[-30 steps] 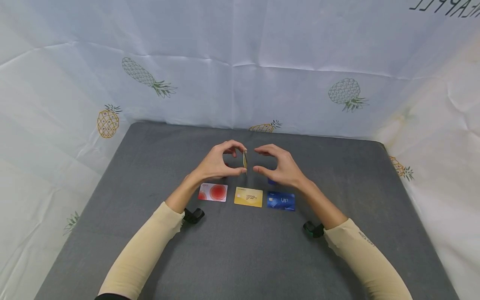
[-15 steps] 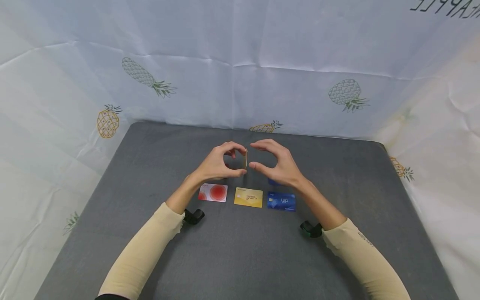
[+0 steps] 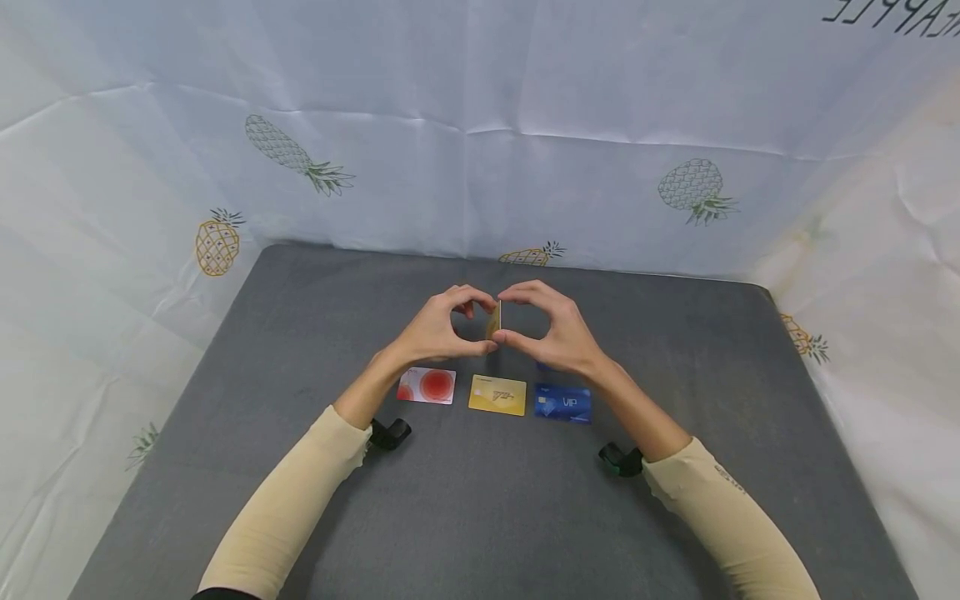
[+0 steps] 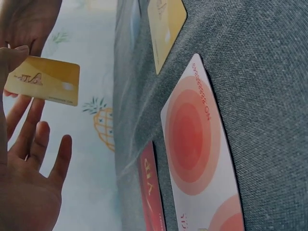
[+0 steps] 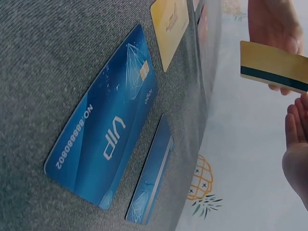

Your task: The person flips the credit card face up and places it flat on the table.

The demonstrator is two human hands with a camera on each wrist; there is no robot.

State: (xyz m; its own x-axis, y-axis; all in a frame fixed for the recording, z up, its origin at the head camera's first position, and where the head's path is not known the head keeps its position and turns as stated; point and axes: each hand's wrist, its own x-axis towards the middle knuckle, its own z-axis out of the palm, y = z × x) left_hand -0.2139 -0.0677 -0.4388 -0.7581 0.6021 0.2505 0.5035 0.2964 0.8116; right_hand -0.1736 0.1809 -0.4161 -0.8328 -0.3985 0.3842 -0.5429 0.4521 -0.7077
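Observation:
Raised above the table, a gold card (image 3: 494, 321) stands on edge between both hands. My left hand (image 3: 435, 327) pinches it between thumb and fingers. From the other side my right hand (image 3: 558, 329) holds it too, thumb and fingertips at its edges. In the left wrist view the card (image 4: 48, 79) shows its printed face; a dark stripe crosses its back in the right wrist view. Below lie a white card with red circles (image 3: 426, 386), a second gold card (image 3: 497, 395) and a blue VIP card (image 3: 562, 403) in a row.
Behind the row, a red card (image 4: 151, 187) lies near the white one, and another blue card (image 5: 151, 168) lies mostly hidden under my right hand in the head view. The grey table (image 3: 480, 508) ends at a pineapple-print cloth (image 3: 570, 183).
My right hand has moved left from a gap beside the gold card until its fingertips meet the card. The left hand keeps its grip, shifting slightly right. The cards on the table have not moved.

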